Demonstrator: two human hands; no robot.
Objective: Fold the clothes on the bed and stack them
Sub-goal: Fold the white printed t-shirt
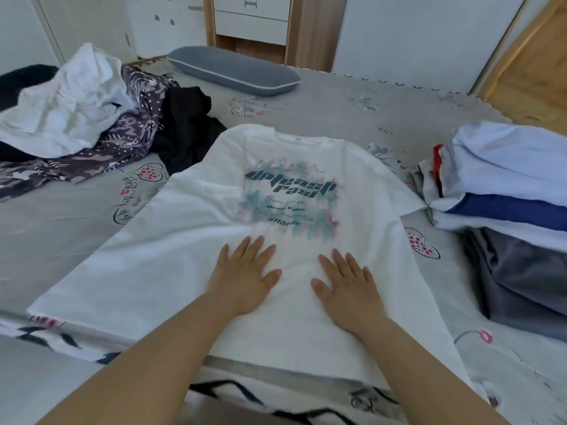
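A white T-shirt with a teal printed graphic lies spread face up on the bed, collar away from me. My left hand presses flat on its lower front, fingers straight and spread. My right hand lies flat beside it, a short gap between the two thumbs. A heap of unfolded clothes, white, patterned purple and black, sits at the back left. A stack of folded clothes, pale blue, dark blue, white and grey, stands at the right.
The bed has a grey sheet with small printed drawings. A grey bolster pillow lies at the head end. White drawers and a wooden frame stand behind. The bed's near edge runs under my forearms.
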